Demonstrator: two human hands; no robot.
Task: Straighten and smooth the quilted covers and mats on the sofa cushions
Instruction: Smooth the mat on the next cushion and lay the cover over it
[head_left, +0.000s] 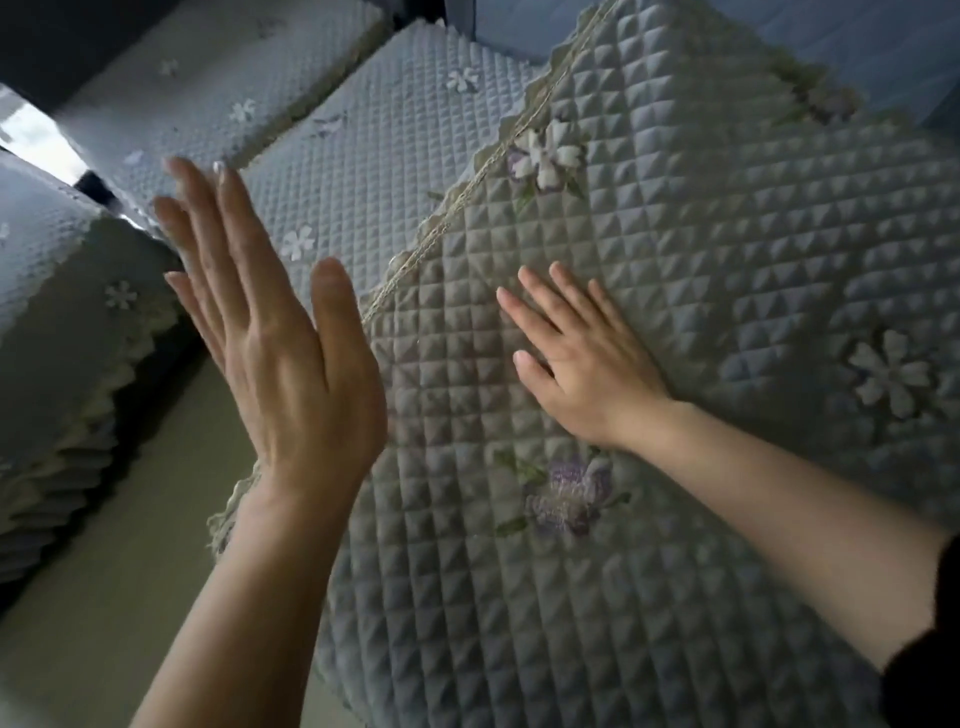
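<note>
Right up close, a dark sleeve sits over the near corner of the quilted cover, which fills the right of the view in a puffy diamond grid. There's a purple embroidered flower stitched into the cover's near part. Just past it the right hand lies flat on the cover, palm down, fingers fanned and straight, gripping nothing. Off the cover's left edge the left hand is up in the air, back toward the camera, fingers straight and close together, thumb out, holding nothing; whether it touches the cover, I can't tell. The lace trim runs along that left edge. Beside the trim a white flower applique sits on the cover. Beyond the cover's left edge comes a finer-quilted seat mat, and past that a second mat. Far left of the cover, a ruffled armrest cover hangs over pale floor.
</note>
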